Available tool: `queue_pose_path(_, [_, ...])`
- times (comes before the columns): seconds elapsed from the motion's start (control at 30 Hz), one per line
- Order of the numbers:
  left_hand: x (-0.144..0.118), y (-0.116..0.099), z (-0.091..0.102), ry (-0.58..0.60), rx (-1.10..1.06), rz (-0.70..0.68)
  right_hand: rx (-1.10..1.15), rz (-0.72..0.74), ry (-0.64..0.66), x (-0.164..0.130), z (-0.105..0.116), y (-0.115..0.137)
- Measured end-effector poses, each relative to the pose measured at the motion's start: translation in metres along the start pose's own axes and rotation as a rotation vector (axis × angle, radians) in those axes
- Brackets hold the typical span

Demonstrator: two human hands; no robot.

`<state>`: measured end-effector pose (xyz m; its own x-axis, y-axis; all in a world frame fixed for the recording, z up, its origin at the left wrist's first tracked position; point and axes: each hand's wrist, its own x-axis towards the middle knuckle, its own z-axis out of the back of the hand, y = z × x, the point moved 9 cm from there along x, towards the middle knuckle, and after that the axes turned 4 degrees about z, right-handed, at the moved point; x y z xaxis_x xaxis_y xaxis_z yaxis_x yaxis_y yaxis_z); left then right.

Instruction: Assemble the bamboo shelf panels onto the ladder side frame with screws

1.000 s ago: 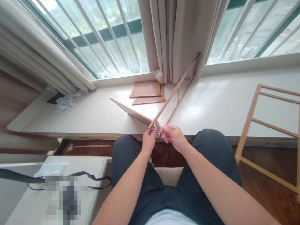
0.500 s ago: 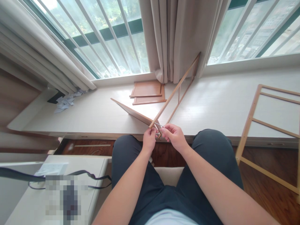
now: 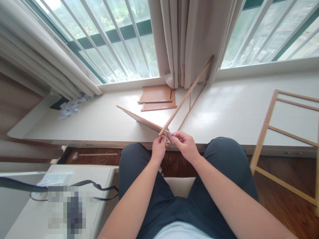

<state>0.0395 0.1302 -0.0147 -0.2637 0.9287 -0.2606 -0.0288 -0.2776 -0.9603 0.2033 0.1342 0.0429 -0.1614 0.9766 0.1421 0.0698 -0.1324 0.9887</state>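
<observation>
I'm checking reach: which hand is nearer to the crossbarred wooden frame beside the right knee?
Right. The right hand is left of the crossbarred frame, with the right knee between; the left hand is farther left, at the near end of the slanted frame.

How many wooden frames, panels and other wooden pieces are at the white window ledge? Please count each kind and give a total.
Open wooden frames: 2
Flat-lying brown panels: 2
Tilted wooden piece, seen nearly edge-on: 1
Total: 5
</observation>
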Motion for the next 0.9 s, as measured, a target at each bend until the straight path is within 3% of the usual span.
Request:
queue_pose_path(0.4, [-0.002, -0.001, 0.001, -0.011, 0.003, 0.01, -0.092, 0.055, -0.092, 0.0, 0.01, 0.006])
queue_pose_path(0.9, [-0.003, -0.004, 0.001, -0.007, 0.044, -0.013, -0.042, -0.036, -0.076, 0.0, 0.01, -0.006])
